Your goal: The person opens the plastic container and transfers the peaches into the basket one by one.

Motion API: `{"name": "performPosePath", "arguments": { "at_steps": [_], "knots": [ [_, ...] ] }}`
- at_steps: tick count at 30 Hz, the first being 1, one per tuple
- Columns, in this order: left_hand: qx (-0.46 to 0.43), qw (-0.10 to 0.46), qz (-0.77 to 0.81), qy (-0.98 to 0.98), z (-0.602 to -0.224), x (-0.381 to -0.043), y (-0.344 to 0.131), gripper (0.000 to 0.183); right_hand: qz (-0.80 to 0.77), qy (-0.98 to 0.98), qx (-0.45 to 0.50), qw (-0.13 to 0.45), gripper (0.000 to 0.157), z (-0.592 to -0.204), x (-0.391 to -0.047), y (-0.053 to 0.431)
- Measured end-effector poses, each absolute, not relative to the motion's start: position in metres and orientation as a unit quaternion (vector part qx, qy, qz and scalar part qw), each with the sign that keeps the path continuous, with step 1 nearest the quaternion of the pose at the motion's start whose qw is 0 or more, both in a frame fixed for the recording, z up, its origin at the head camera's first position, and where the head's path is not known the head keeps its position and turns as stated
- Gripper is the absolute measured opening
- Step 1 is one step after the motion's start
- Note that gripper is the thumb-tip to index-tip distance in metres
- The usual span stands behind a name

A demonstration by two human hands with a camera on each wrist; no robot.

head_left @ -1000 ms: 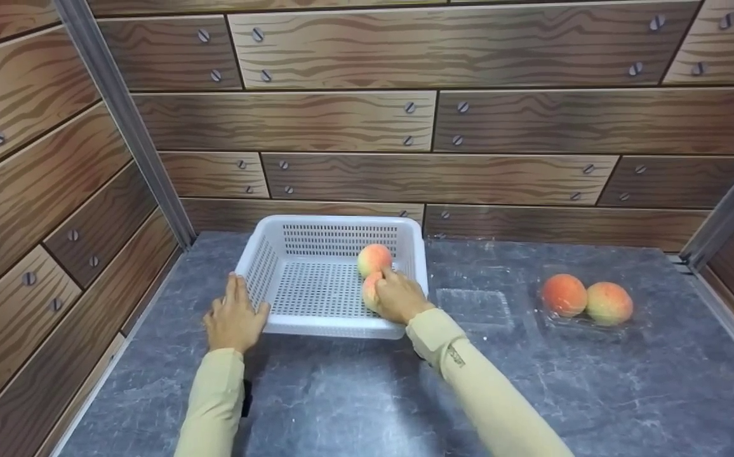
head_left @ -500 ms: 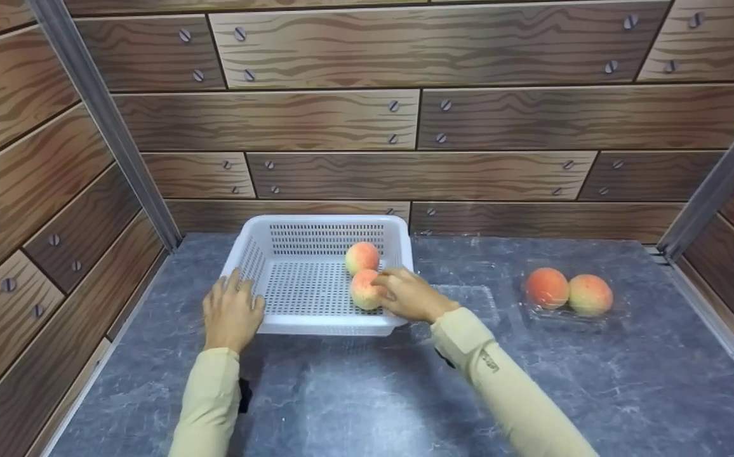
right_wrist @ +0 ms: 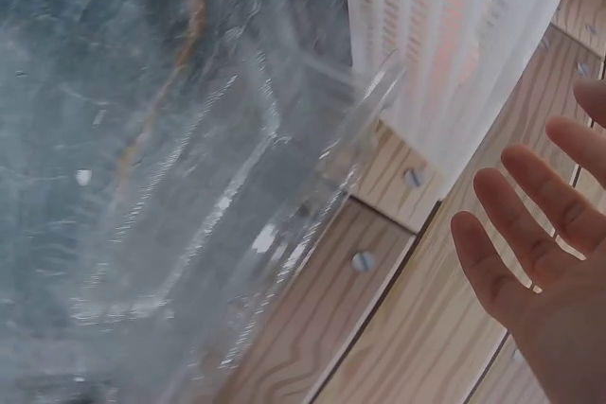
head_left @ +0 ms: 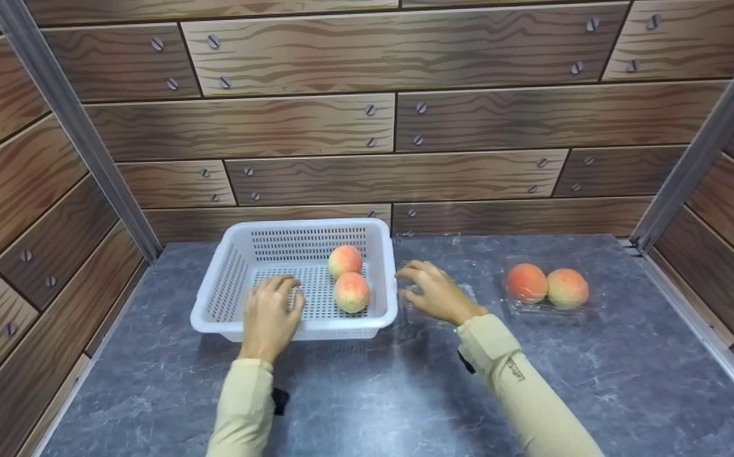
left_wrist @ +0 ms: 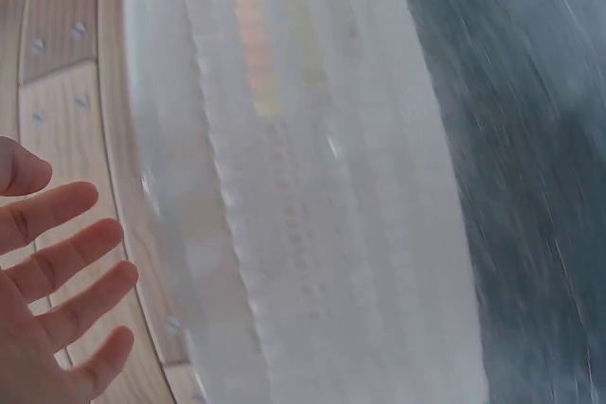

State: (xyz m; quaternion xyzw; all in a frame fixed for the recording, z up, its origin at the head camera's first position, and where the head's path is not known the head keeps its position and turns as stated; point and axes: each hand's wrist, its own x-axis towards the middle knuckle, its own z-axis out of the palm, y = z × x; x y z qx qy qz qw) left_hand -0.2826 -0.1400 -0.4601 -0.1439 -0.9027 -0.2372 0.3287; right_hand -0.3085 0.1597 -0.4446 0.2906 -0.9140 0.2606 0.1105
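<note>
Peaches [head_left: 352, 292], two, sit touching at the right of the white basket [head_left: 335, 325], whose walls presumably keep them from rolling. My left hand [head_left: 270, 314] hangs over the basket's near side, fingers apart, gripping nothing. My right hand [head_left: 435, 292] stands just beside the right wall, fingers apart, likewise unloaded; wall contact I cannot tell. A clear tray [head_left: 551, 315], well to the right, probably steadies the other two peaches [head_left: 567, 289].

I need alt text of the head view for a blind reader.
Two peaches sit in a white basket; a person's left hand hovers over its front rim, the right hand beside its right edge. Farther right, two more peaches lie in clear plastic on a table.
</note>
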Motion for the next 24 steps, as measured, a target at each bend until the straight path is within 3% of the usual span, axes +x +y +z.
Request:
{"name": "performPosePath", "arguments": {
  "at_steps": [10, 18, 24],
  "knots": [
    [-0.194, 0.308, -0.241, -0.900, -0.453, -0.269, -0.095, 0.015, 0.277, -0.916, 0.257, 0.137, 0.030, -0.457, -0.301, 0.204],
    [-0.241, 0.342, -0.217, -0.882, -0.457, -0.258, -0.065, 0.010, 0.266, -0.916, 0.239, 0.182, 0.028, -0.467, -0.291, 0.239],
    [-0.254, 0.333, -0.203, -0.885, -0.459, -0.255, -0.043, 0.011, 0.267, -0.916, 0.228, 0.197, 0.027, -0.475, -0.283, 0.264]
  ]
}}
